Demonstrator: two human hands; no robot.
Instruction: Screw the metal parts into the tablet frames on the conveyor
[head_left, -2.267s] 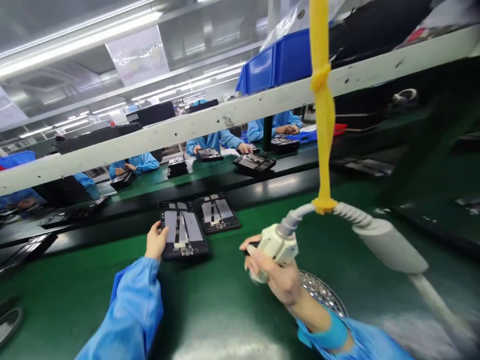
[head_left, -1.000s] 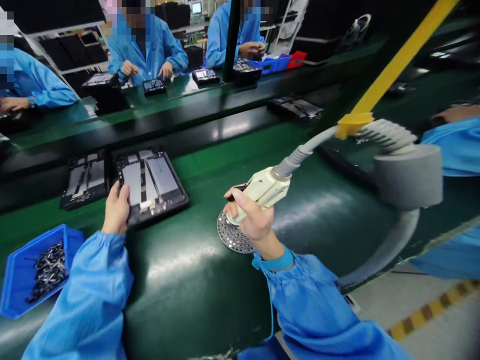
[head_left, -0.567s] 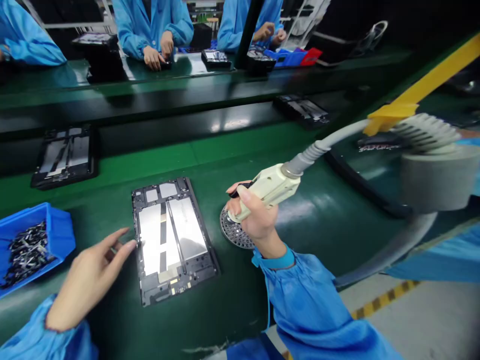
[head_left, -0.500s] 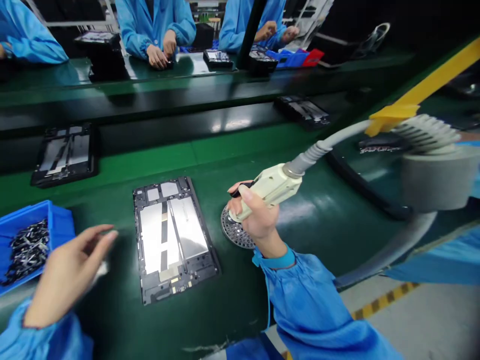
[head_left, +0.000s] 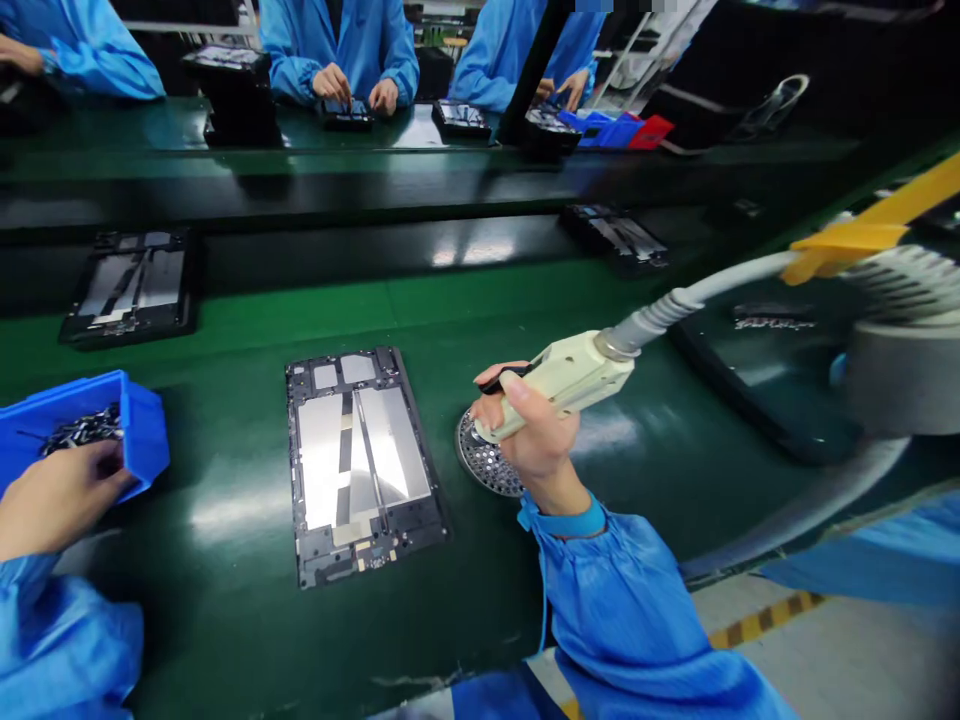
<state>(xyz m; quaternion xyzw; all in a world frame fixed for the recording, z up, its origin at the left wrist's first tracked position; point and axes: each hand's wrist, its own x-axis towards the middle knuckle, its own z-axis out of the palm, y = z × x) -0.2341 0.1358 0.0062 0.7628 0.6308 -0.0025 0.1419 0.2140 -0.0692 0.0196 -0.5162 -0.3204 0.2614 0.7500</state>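
Observation:
My right hand (head_left: pixel 541 430) is closed around a cream-coloured air gun (head_left: pixel 581 375) with a black trigger and a grey hose. Its front end is over a round perforated metal disc (head_left: pixel 491 460) on the bench; I cannot tell whether they touch. My left hand (head_left: pixel 64 495) reaches over the near wall of a blue bin (head_left: pixel 146 435), thumb and fingers bent down into it and their tips hidden. Small black and silver parts (head_left: pixel 84 430) fill the bin. Between my hands lies an opened tablet (head_left: pixel 366 465), its silver battery cells and dark frame facing up.
Opened tablets in black holders (head_left: pixel 131 285) stand at the far left, and another (head_left: pixel 619 235) at the far right. A grey hose fitting (head_left: pixel 900 370) with yellow tape hangs on the right. Co-workers in blue sleeves (head_left: pixel 337 60) sit across the bench.
My left hand has moved left from the open bench into the blue bin. The right hand keeps its hold on the air gun. The view has shifted slightly.

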